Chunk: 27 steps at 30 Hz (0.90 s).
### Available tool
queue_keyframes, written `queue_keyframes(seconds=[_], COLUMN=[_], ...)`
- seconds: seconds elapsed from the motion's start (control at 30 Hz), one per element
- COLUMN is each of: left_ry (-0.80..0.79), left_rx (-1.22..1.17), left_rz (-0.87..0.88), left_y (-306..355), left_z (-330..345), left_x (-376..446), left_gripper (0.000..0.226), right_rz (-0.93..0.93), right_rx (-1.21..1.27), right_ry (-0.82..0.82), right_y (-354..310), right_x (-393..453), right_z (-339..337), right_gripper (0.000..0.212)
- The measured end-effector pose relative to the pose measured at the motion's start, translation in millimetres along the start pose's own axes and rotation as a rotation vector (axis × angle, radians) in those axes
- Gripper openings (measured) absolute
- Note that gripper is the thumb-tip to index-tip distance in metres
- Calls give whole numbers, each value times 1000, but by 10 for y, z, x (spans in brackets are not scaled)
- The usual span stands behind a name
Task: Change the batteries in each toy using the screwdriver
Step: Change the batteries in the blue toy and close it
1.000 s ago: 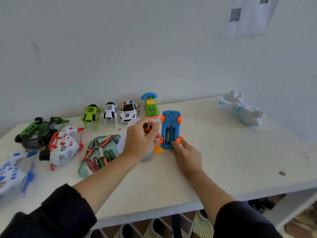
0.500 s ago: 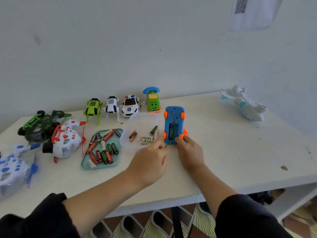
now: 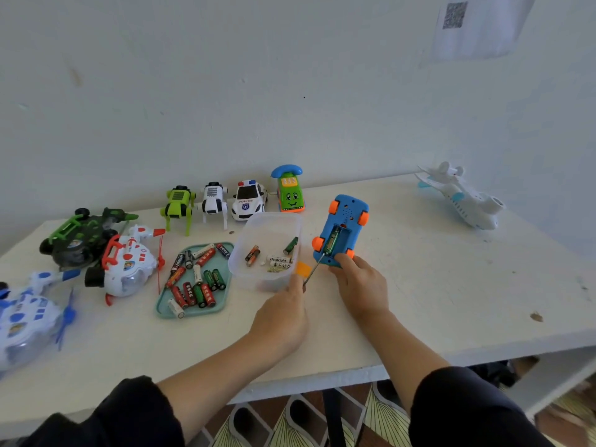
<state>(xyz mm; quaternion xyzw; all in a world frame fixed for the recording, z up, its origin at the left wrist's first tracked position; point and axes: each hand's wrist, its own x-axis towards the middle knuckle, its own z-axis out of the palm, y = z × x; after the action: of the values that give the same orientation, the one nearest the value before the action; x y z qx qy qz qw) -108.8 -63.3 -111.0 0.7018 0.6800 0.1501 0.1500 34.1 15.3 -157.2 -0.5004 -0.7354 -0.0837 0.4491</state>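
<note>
Soft, even daylight, wide-angle view

We see faint shadows, no glare, bowed edges, and slight blur toward the frame's corners.

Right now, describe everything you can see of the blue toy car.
The blue toy car lies upside down on the white table, its plastic underside up. Four orange wheels sit at its corners, and small speaker holes dot the far end. Its battery bay is open, with no cover on it, and one green battery lies inside. The right hand holds the car's near end. The left hand holds a thin screwdriver whose tip reaches the bay's near edge.
</note>
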Motion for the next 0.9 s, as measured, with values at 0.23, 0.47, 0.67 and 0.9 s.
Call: queue_keyframes(seconds=[0.23, 0.47, 0.67, 0.9], left_ry=[36, 126, 457, 359], left_rx=[-107, -350, -431, -46], left_rz=[-44, -53, -27, -89], left_y=[-4, 77, 427, 564], left_z=[-69, 6, -181, -163], left_x=[-11, -93, 377, 705], left_gripper=[15, 14, 25, 26], right_rz=[-10, -1, 9, -18], right_rx=[-39, -50, -52, -70], right_ry=[-25, 10, -59, -46], right_y=[16, 14, 9, -7], right_x=[-17, 1, -3, -3], right_z=[33, 11, 34, -17], right_gripper=[16, 25, 16, 17])
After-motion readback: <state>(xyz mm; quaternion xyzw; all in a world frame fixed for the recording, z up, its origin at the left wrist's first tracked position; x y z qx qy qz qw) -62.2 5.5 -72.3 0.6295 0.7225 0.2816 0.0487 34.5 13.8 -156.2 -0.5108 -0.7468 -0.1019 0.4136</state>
